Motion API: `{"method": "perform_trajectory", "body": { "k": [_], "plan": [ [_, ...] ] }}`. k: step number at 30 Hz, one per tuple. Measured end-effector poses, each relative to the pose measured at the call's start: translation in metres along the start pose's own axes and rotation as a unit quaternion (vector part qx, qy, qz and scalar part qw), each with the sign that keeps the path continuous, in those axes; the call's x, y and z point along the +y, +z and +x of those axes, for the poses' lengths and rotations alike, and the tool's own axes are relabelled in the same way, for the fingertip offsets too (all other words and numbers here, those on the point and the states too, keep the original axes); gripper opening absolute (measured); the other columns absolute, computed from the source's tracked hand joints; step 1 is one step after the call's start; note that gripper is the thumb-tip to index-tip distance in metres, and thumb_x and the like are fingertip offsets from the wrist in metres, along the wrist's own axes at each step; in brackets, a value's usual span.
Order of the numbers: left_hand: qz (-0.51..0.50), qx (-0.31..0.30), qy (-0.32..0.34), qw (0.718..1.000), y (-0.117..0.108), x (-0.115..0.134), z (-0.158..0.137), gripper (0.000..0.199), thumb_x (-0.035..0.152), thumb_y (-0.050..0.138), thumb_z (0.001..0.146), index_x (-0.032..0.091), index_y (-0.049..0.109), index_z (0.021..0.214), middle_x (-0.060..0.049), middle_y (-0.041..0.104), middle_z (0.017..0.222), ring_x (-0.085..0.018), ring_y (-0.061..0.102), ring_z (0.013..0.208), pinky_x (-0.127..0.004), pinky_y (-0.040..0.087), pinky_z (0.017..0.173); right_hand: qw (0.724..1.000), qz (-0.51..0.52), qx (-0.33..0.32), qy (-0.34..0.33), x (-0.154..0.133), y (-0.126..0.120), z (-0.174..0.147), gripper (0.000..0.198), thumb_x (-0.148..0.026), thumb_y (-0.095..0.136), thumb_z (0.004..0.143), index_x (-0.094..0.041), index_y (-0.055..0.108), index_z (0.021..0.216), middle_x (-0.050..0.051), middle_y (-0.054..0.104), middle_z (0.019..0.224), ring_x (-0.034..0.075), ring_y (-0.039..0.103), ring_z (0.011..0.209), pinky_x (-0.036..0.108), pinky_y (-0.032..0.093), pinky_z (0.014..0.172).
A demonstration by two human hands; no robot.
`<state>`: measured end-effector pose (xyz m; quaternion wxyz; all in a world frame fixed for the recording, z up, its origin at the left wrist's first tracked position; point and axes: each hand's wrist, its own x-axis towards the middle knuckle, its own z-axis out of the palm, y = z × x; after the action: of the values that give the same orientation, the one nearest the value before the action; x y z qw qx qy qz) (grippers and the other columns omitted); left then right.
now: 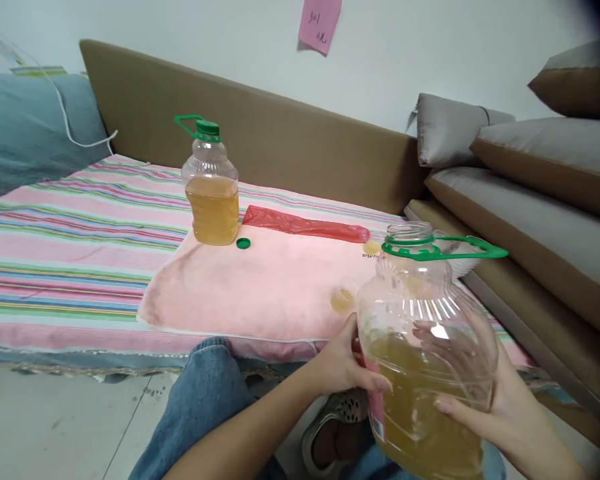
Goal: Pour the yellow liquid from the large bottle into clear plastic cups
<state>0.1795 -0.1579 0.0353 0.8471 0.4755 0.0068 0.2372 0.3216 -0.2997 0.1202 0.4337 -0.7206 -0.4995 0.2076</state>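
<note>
A large clear plastic jug [420, 373] of yellowish liquid is close in front of me, tilted slightly, its mouth uncapped and its green carry handle [473, 248] sticking out to the right. My left hand [347, 363] is wrapped round the jug's left side, over a pink label. On the other side, my right hand [505, 400] grips the jug, its fingers seen through the clear wall. A loose green cap [243, 243] lies on the pink towel [240, 287]. Just beyond the jug, a small clear cup [343, 299] with yellowish liquid stands on the towel.
A capped jug [214, 207] of similar liquid stands upright at the towel's back left. Beside it lies a red plastic bag [305, 227]. A second spot of yellowish liquid [372, 248] is partly hidden. Stacked cushions [535, 213] border the right side of the striped bed [80, 247].
</note>
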Motion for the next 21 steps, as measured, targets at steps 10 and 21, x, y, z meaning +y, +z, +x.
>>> {"method": "perform_trajectory", "body": {
  "k": [10, 21],
  "plan": [
    [0.194, 0.142, 0.073, 0.968, -0.04, 0.059, -0.052, 0.123, 0.057, 0.089, 0.041, 0.017, 0.038, 0.146, -0.015, 0.057, 0.138, -0.04, 0.054, 0.123, -0.046, 0.047, 0.1, 0.983, 0.159, -0.017, -0.091, -0.015, 0.078, 0.03, 0.128, -0.051, 0.087, 0.06, -0.034, 0.002, 0.154, 0.014, 0.056, 0.137, 0.037, 0.057, 0.125, 0.054, 0.049, 0.103],
    [0.569, 0.62, -0.092, 0.532, -0.106, 0.148, -0.148, 0.043, 0.053, 0.046, 0.089, 0.015, 0.059, 0.105, -0.017, 0.066, 0.115, -0.032, 0.064, 0.104, -0.042, 0.048, 0.088, 0.908, 0.34, -0.019, -0.242, -0.057, 0.206, 0.13, 0.123, -0.046, 0.088, 0.056, -0.034, 0.012, 0.151, 0.01, 0.059, 0.124, 0.033, 0.055, 0.123, 0.054, 0.044, 0.105]
  ]
}}
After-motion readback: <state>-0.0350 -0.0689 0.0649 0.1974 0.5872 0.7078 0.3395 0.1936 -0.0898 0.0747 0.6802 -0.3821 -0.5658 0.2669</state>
